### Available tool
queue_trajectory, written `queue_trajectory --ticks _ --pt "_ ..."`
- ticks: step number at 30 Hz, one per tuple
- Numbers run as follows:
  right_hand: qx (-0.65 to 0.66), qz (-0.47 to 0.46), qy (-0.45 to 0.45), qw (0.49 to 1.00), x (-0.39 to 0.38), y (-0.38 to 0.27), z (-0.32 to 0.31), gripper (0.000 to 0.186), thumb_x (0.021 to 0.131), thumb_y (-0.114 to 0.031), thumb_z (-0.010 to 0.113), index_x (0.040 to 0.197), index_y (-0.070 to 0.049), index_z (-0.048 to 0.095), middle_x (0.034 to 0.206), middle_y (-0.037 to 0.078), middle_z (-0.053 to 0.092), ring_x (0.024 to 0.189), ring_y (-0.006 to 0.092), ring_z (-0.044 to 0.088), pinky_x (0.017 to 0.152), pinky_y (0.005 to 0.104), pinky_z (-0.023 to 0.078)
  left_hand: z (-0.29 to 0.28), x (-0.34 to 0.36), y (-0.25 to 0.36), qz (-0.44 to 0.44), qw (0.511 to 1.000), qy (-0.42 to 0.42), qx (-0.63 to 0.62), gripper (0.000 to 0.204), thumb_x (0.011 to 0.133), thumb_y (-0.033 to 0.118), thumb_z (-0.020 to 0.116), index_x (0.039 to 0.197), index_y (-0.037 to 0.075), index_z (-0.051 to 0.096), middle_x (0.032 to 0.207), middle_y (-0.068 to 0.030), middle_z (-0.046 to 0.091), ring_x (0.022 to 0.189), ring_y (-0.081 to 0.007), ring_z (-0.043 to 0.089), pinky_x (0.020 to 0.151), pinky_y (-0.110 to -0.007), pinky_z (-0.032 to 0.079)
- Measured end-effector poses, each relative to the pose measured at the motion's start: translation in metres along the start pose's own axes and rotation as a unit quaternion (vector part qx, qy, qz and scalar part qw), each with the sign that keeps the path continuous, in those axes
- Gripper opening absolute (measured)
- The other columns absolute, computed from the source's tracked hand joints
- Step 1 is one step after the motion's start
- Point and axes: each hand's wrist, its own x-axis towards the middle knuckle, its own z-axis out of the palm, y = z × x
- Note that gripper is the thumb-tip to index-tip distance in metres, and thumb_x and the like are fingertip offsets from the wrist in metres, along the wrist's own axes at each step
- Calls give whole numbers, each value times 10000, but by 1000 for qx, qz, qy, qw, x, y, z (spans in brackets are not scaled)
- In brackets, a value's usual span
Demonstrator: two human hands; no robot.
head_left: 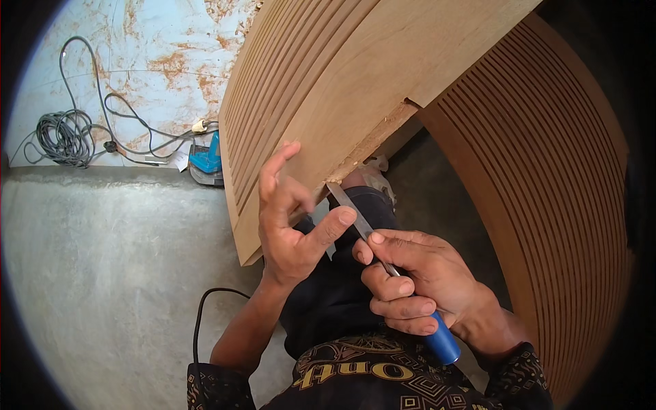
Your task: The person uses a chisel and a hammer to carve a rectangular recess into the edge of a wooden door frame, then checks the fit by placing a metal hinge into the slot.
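My right hand [417, 287] grips a chisel [345, 201] with a steel blade and blue handle, its tip at a rough notch [376, 140] along the edge of a pale wooden panel [348, 61] with parallel grooves. My left hand [294, 225] is open beside the blade, fingers apart and bent, thumb near the steel, over the panel's lower part. Small wood shavings sit at the blade's tip. My legs in dark clothing show below the panel.
A curved, slatted wooden piece [540, 198] stands at the right. At upper left, a stained white board [137, 34] holds coiled cable [61, 137] and a blue power tool [205, 157]. A black cord runs across the grey concrete floor [116, 273].
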Motion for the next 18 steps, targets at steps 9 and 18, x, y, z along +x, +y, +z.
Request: queue_trajectory --ticks 9,18 --pt "-13 -19 -21 1000 16 18 -6 360 1134 -350 396 898 -90 475 562 -12 333 351 67 295 256 244 301 -8 11 -3 -68 992 -91 -54 1056 847 330 849 1597 -32 198 1690 -305 82 1587 -378 64 1273 -495 112" --pt "-35 -111 -72 991 50 54 -24 395 1140 -396 345 870 -113 398 549 1 308 354 88 284 273 269 316 -16 11 -3 -43 987 -148 -37 997 922 230 753 1623 -47 102 1706 -233 88 1588 -312 95 1276 -443 117"
